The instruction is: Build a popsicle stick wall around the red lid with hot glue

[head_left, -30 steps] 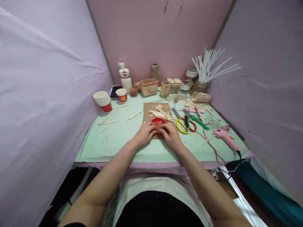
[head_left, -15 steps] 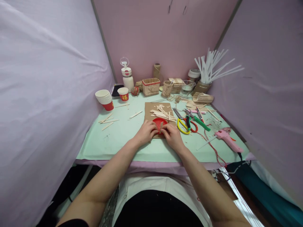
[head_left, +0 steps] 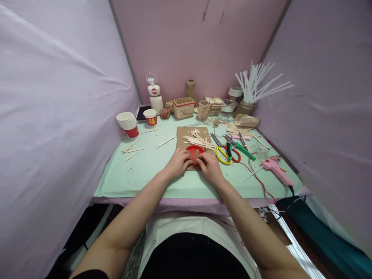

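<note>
A shallow red round dish [head_left: 191, 148] sits at the near part of a brown cardboard sheet [head_left: 180, 135]. The fingers of my left hand [head_left: 177, 163] are closed on its left rim. Pinched in my right hand [head_left: 211, 167] is a short flat piece of wooden stick [head_left: 197, 154], held upright at the dish's right side. Whether its lower end touches the dish is hidden by my fingers. Just beyond the dish, cut wooden sticks [head_left: 197, 142] and small chips [head_left: 195, 132] lie on the cardboard.
Yellow-and-red-handled scissors [head_left: 222, 155], green-handled pliers [head_left: 244, 150] and a pink glue gun [head_left: 277, 170] lie to the right. Paper cups [head_left: 127, 123] stand at left. A small basket [head_left: 184, 108], a glass bowl of water [head_left: 227, 111] and white glue sticks [head_left: 255, 83] are at the back.
The whole view has shifted slightly, so the far objects sit a little further left. Both hands keep almost the same pose at the red dish.
</note>
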Demonstrator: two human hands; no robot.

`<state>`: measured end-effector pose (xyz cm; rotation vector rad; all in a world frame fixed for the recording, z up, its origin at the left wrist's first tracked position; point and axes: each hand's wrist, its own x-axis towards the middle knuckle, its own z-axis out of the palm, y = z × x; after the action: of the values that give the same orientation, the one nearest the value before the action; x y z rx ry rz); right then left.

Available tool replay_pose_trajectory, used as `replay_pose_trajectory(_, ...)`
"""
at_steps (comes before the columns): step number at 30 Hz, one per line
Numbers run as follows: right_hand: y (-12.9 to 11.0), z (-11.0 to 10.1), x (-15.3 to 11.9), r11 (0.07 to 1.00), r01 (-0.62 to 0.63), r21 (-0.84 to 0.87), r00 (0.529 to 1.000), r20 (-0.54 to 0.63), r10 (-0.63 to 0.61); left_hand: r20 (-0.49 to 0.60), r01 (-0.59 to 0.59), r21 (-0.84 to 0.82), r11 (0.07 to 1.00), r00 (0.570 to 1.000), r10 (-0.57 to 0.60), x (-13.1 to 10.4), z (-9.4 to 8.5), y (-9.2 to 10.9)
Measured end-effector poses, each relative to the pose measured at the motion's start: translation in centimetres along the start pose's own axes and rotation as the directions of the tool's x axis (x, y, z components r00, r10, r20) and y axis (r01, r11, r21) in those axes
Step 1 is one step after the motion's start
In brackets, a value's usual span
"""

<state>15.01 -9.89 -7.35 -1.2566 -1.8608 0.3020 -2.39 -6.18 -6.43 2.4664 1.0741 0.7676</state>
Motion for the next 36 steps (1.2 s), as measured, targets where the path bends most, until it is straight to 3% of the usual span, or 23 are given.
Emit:
replay_pose_trajectory(23, 0.2, 0.0, -0.3, 1.0, -0.007, 0.011, 1.0, -0.014, 0.008, 0.008, -0.022, 0.008, 1.0, 1.0, 0.022, -0.1, 0.0, -0.2)
replay_pose_trajectory(36, 0.2, -0.9, -0.7, 0.991, -0.123, 0.059, 0.975, -0.178, 0.131, -0.001, -0.022, -0.032, 0.999, 1.0, 0.022, -0.5, -0.4, -1.5)
